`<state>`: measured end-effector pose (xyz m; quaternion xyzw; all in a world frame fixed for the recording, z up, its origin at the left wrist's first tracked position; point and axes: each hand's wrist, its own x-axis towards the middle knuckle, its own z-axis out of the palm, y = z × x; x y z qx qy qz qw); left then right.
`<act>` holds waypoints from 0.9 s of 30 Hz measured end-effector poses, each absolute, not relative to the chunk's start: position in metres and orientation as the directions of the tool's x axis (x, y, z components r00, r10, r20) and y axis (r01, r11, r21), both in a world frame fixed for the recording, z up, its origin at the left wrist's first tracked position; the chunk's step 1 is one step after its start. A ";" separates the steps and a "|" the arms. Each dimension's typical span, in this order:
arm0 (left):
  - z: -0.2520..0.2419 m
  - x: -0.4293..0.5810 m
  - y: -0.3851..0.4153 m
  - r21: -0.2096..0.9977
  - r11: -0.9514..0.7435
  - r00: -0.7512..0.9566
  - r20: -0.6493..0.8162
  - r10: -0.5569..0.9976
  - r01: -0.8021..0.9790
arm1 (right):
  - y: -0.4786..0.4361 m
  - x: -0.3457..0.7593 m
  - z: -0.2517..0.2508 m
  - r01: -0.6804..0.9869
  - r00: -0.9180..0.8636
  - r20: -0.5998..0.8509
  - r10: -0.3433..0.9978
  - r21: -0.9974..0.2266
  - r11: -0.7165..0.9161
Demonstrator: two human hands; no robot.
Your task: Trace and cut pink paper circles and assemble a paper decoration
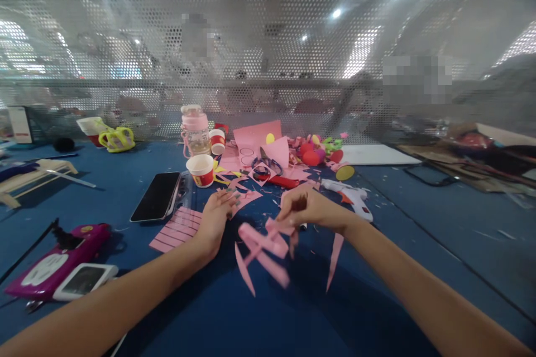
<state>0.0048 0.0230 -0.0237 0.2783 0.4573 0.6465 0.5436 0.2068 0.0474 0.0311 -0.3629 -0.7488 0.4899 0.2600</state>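
Pinched between the fingers of my right hand [305, 207] are pink paper strips [263, 242], looped and dangling over the blue table [293, 323]; they are partly blurred. My left hand [218, 215] rests on the table with its fingers spread, beside pink paper scraps [250, 198], and grips nothing. A pink sheet with dark lines [178, 230] lies just left of that hand. To the right of my right hand is a white glue gun [352, 196]. Scissors [267, 165] and a red-handled tool [285, 181] lie beyond both hands.
At left are a phone [157, 196], a purple case [67, 259] and a white device [86, 280]. Paper cups [201, 169] and a pink bottle [195, 131] stand farther back. Colourful craft pieces [314, 153] and a white board [377, 154] lie before the perforated metal screen [259, 56].
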 end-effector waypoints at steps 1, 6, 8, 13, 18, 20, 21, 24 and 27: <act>-0.024 0.005 0.023 0.894 0.009 -0.255 -0.137 0.957 -0.447 | 0.047 0.207 0.031 0.322 -0.589 0.051 0.807 -0.901 0.292; -0.018 0.007 0.020 0.875 0.020 -0.255 -0.163 0.953 -0.483 | 0.053 0.209 0.027 0.440 -0.121 0.431 0.894 -0.784 0.438; -0.013 0.008 0.017 0.865 0.024 -0.262 -0.178 0.948 -0.501 | 0.053 0.208 0.027 0.414 -0.192 0.407 0.893 -0.791 0.450; -0.007 0.010 0.011 0.844 -0.023 -0.218 -0.112 0.969 -0.535 | 0.041 0.199 0.030 0.421 -0.305 0.384 0.872 -0.766 0.485; -0.017 0.009 0.013 0.850 -0.050 -0.093 0.001 0.996 -0.525 | 0.031 0.194 0.033 0.494 -0.319 0.547 0.774 -0.601 0.629; -0.019 0.009 0.014 0.846 -0.023 -0.095 -0.033 0.995 -0.533 | 0.030 0.193 0.033 0.524 -0.339 0.599 0.725 -0.520 0.675; -0.019 0.009 0.014 0.843 -0.010 -0.096 -0.049 0.994 -0.537 | 0.029 0.193 0.033 0.539 -0.350 0.620 0.702 -0.480 0.692; -0.018 0.009 0.013 0.843 0.012 -0.090 -0.072 0.993 -0.537 | 0.029 0.193 0.032 0.580 -0.377 0.658 0.652 -0.381 0.720; -0.018 0.009 0.012 0.845 0.007 -0.092 -0.066 0.994 -0.535 | 0.029 0.193 0.031 0.590 -0.397 0.664 0.634 -0.344 0.730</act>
